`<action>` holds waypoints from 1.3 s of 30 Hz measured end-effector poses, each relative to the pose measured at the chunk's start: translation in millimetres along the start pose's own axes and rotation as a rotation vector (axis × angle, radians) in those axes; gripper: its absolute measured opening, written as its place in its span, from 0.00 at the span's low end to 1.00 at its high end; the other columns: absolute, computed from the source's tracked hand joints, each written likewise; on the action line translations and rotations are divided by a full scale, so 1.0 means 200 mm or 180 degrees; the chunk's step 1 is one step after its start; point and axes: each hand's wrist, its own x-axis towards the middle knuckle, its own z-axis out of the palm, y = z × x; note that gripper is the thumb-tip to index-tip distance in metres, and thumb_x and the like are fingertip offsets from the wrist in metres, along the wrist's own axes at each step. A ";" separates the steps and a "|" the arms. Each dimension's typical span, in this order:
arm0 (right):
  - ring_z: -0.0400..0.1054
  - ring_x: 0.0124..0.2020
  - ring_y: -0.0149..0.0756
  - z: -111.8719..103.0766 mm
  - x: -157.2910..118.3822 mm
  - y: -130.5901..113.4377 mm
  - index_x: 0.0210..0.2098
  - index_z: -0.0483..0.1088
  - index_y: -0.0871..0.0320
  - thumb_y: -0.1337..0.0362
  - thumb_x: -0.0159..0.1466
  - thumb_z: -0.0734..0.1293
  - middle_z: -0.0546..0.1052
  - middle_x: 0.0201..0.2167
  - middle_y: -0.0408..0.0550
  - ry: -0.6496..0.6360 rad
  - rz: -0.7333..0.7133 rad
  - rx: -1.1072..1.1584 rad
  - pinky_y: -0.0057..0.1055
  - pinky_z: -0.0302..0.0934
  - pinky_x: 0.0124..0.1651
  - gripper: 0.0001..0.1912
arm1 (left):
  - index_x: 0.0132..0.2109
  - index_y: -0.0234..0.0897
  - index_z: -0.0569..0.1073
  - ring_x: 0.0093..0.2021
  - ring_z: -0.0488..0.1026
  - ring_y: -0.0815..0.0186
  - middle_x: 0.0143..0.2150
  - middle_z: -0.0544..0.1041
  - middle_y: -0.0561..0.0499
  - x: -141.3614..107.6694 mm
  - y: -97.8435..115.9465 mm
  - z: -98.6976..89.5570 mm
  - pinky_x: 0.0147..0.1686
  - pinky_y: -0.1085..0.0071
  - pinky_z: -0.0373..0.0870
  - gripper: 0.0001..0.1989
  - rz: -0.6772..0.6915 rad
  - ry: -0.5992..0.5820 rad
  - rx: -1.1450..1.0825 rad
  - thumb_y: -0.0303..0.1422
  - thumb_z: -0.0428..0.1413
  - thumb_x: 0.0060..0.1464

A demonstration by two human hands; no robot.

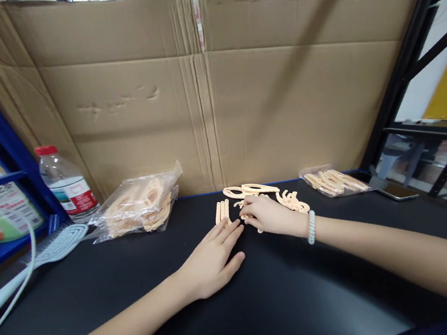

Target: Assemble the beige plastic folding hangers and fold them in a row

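My left hand (pixel 215 257) lies flat on the black table with its fingers stretched out. Its fingertips reach the lower ends of several straight cream-coloured strips (pixel 222 210) that lie side by side. To the right, my right hand (pixel 269 215) has its fingers bent down and drawn together over small cream-coloured pieces; what is between the fingertips is mostly hidden. Behind it lie long flat pieces with oval openings (pixel 257 188). Curved, hook-like cream pieces (pixel 292 201) lie just beyond the right wrist, partly covered by it.
Clear bags of cream pieces (pixel 139 204) are stacked at left, and another bag (pixel 336 181) lies at right beside a phone-like flat object (pixel 397 191). A bottle (pixel 65 184), a pale-blue hairbrush (pixel 61 243) and a white cable (pixel 32 283) occupy the left. Cardboard (pixel 135 102) walls the back.
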 end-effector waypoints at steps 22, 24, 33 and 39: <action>0.67 0.37 0.36 -0.04 -0.24 0.06 0.38 0.73 0.59 0.57 0.67 0.62 0.70 0.39 0.49 0.0089 0.0056 0.0023 0.34 0.63 0.41 0.13 | 0.67 0.29 0.53 0.68 0.44 0.49 0.69 0.49 0.37 0.05 -0.02 0.01 0.64 0.51 0.50 0.31 -0.0041 -0.0042 0.0047 0.43 0.44 0.63; 0.66 0.35 0.34 -0.03 -0.24 0.09 0.36 0.72 0.59 0.59 0.67 0.61 0.69 0.37 0.49 0.0162 0.0095 0.0045 0.33 0.63 0.40 0.12 | 0.67 0.31 0.54 0.68 0.46 0.50 0.69 0.50 0.38 0.05 -0.02 0.01 0.63 0.51 0.51 0.30 0.0007 0.0055 0.0054 0.44 0.44 0.63; 0.65 0.47 0.39 -0.14 -0.32 0.26 0.47 0.70 0.57 0.59 0.63 0.66 0.68 0.44 0.51 0.0531 0.0111 0.0533 0.39 0.62 0.52 0.14 | 0.66 0.34 0.55 0.68 0.47 0.50 0.69 0.52 0.38 0.05 -0.04 0.02 0.63 0.50 0.52 0.30 0.0064 0.0240 -0.0025 0.44 0.46 0.63; 0.66 0.42 0.37 -0.15 -0.43 0.40 0.49 0.70 0.56 0.56 0.63 0.65 0.66 0.44 0.50 0.0121 0.0332 0.0582 0.38 0.64 0.48 0.17 | 0.63 0.33 0.61 0.67 0.53 0.51 0.66 0.59 0.39 0.03 -0.02 0.02 0.61 0.49 0.57 0.25 -0.0021 0.0499 -0.0024 0.38 0.49 0.61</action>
